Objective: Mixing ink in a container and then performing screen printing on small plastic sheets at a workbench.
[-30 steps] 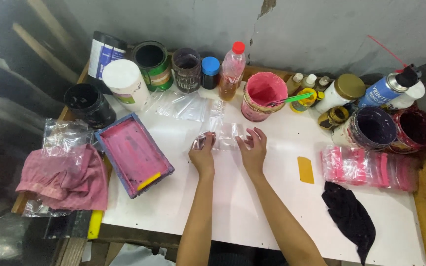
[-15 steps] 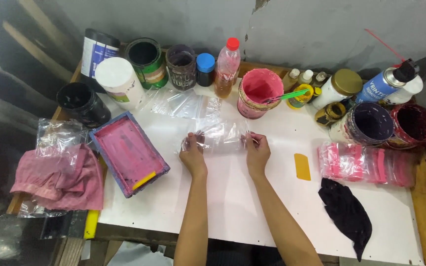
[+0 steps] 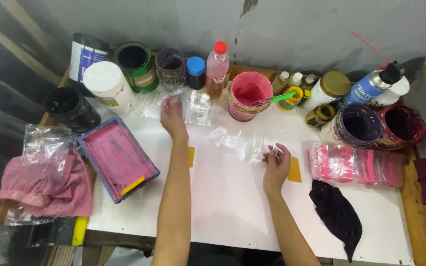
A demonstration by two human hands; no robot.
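- The clear plastic bag (image 3: 242, 144) lies flat on the white tabletop (image 3: 223, 212), near the middle, and your right hand (image 3: 274, 165) pinches its right edge between thumb and fingertips.
- Your left hand (image 3: 172, 117) reaches toward the loose clear bags (image 3: 183, 104) at the back, fingers spread and blurred, so you cannot tell whether it grips one.
- That reach passes close to the open pink paint tub (image 3: 248, 94) and the red-capped bottle (image 3: 217, 66); I judge that a careless sweep could tip either onto the bags.
- The film looks slippery and light, so a one-sided pinch may let it crease or slide.
- The pink-stained tray (image 3: 118, 158) sits just beside your left forearm; brushing it risks smearing.
- Beyond: a stack of pink packets (image 3: 353, 165) and a black rag (image 3: 337, 213) on the right, a pink cloth (image 3: 45, 184) on the left, and a grey wall (image 3: 297, 29) behind.
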